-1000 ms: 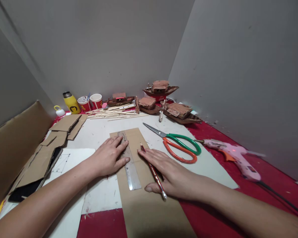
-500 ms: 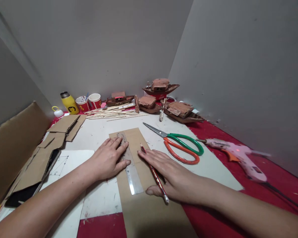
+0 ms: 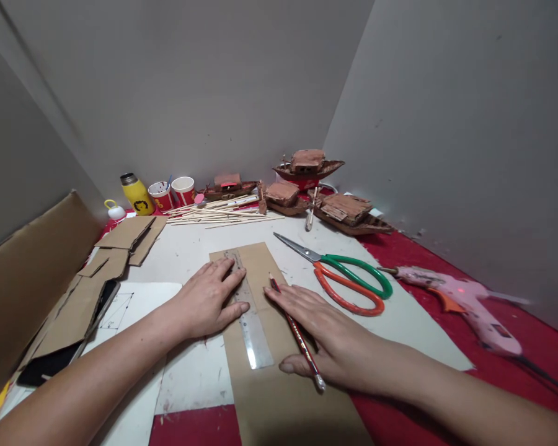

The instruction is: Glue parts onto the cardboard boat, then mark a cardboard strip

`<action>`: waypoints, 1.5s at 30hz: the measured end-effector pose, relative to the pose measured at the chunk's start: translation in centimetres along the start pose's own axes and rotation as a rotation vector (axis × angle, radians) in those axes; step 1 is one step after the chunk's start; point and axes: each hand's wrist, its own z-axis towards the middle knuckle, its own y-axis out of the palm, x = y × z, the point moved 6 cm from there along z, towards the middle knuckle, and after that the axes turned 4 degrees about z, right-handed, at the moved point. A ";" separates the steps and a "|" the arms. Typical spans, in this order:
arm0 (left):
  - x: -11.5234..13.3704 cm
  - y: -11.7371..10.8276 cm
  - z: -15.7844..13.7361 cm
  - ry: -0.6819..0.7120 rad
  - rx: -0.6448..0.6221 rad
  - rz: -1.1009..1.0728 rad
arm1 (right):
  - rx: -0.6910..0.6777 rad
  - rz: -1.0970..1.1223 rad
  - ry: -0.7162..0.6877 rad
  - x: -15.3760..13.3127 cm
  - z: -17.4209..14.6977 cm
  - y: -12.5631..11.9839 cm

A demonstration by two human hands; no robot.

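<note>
Little had shifted mid-frame: our left hand (image 3: 209,300), spread, pressed the ruler (image 3: 255,337) onto cardboard (image 3: 286,399); our right hand (image 3: 328,325) held the pencil (image 3: 296,332), so the ruler stayed set.

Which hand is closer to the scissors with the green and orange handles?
Right. The right hand is on the near side of the metal-bladed scissors with green and orange handles, slightly left. The left hand is farther left, on the long, flat greyish ruler.
</note>
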 end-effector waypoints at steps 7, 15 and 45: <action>-0.1 -0.2 -0.1 -0.010 -0.006 -0.019 | -0.007 -0.011 -0.006 0.0 0.0 0.0; 0.0 0.0 -0.1 -0.027 -0.035 -0.020 | -0.025 -0.028 0.011 0.0 0.1 0.1; 0.3 -1.6 0.5 -0.109 0.122 0.253 | 0.208 0.007 -0.138 -0.3 0.5 -0.4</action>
